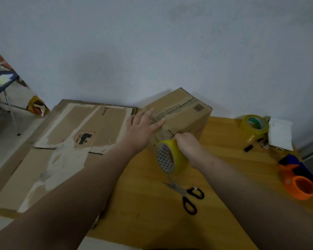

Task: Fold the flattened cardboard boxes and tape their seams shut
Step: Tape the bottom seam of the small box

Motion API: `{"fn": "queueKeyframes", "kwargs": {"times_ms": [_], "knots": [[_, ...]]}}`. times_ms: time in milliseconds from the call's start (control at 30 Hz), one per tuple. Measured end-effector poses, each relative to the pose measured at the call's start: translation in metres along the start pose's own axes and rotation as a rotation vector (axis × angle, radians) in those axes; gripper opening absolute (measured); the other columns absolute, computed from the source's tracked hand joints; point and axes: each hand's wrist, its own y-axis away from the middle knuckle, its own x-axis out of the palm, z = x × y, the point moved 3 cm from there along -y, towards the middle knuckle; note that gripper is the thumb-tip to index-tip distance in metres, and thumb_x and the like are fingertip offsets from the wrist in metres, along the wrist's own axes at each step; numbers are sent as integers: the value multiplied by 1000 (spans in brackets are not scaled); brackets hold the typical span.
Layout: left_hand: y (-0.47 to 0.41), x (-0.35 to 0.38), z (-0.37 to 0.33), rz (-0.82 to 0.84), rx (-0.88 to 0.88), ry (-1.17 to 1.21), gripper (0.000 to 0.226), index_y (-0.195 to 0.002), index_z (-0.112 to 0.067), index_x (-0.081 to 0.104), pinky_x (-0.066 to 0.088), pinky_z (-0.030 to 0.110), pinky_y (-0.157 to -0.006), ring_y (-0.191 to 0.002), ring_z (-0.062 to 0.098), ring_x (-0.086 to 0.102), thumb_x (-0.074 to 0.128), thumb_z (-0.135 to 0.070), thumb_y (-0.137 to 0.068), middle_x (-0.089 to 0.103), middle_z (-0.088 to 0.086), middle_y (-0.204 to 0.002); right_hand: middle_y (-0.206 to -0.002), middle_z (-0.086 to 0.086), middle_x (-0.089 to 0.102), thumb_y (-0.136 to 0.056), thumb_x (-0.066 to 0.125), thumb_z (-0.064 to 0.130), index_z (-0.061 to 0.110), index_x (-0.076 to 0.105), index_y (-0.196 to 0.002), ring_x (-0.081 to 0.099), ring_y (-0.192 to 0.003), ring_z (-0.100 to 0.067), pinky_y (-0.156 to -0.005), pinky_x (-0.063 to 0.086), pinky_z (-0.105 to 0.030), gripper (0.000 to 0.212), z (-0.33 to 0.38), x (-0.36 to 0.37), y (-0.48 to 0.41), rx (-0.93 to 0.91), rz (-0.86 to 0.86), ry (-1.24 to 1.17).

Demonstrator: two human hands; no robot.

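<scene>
While the left hand [143,123] lies flat with straight fingers on top of the folded box [186,112], the right hand [186,143] is curled round the rim of a yellow tape roll [172,157]. It holds the roll on edge against the box's near face, just below the top seam. The box stands on the wooden table [233,159] directly beyond that grip. Its top flaps are closed, so whatever is inside is hidden. A strip of old printed tape runs along the seam under the left fingertips.

Just nearer the person than the gripped roll, black-handled scissors [186,193] lie on the table, blades partly open and pointing toward the roll. To the left of both hands, flattened cardboard [70,134] with torn pale patches lies spread over the table's edge. Well to the right of the grip and farther back sits a second tape roll [255,125], beside a white sheet [280,134]. Right of the grip and nearer is an orange tape dispenser [300,183]; whether it is loaded cannot be told.
</scene>
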Motion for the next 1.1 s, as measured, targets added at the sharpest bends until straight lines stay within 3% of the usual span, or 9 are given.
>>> {"fn": "queueKeyframes", "kwargs": {"times_ms": [67,167,433,600,767,833,900,967,1100], "knots": [[11,-2,-2,-101,-215,335,66,-150,-31,24,28,42,-105,-130,37,30,37,-4,-91,25,16,-147,-117,-38,49,-103,39,20,-7,59,-115,50,-107,-49,-97,44,-49,35,-1,2,-4,40,9,-102],[35,14,-13,49,-613,1122,72,-149,-16,25,37,43,-106,-128,29,42,44,-56,-91,35,10,-147,-152,-23,31,-105,41,21,-6,36,-142,34,-136,-41,-112,32,-45,46,3,6,-3,74,18,-234],[46,19,-32,297,-877,1395,102,-143,-31,34,41,50,-101,-130,33,37,62,-80,-57,26,4,-149,-146,-16,41,-101,49,21,5,42,-142,44,-130,-38,-104,41,-50,44,9,20,-4,257,145,-450],[52,19,-37,130,-875,1402,78,-140,-34,36,42,51,-101,-123,35,43,63,-64,-73,35,9,-140,-118,-20,57,-101,48,17,-1,54,-123,58,-101,-38,-76,51,-49,29,9,25,-3,239,197,-538],[52,11,-33,66,-873,1477,58,-140,-22,37,44,41,-95,-117,27,47,60,-38,-89,45,4,-132,-73,-2,51,-100,42,28,12,53,-74,50,-68,-21,-58,40,-31,32,27,-3,0,-416,-183,570],[53,6,-31,50,-880,1459,52,-139,-18,41,43,37,-90,-113,25,48,57,-33,-92,47,5,-129,-105,-2,55,-94,46,30,15,58,-106,54,-98,-22,-78,45,-33,22,37,-15,-6,-776,-284,949],[56,7,-29,45,-893,1469,55,-141,-16,40,44,39,-94,-113,25,49,58,-32,-91,49,6,-130,-151,-7,32,-90,52,35,18,35,-145,29,-140,-27,-116,18,-38,60,37,-22,-23,-877,-76,1242],[60,9,-28,54,-898,1453,60,-142,-14,39,44,43,-101,-117,26,50,61,-34,-90,49,8,-134,-162,-1,-4,-95,49,45,26,4,-155,-1,-150,-20,-119,-6,-39,78,34,-23,-38,-877,110,1419],[62,9,-22,57,-905,1468,54,-137,-13,48,46,47,-99,-114,28,53,61,-37,-90,55,9,-129,-163,-4,5,-102,34,46,26,4,-155,7,-149,-20,-119,12,-40,64,33,-12,-42,-767,12,1381]]}}
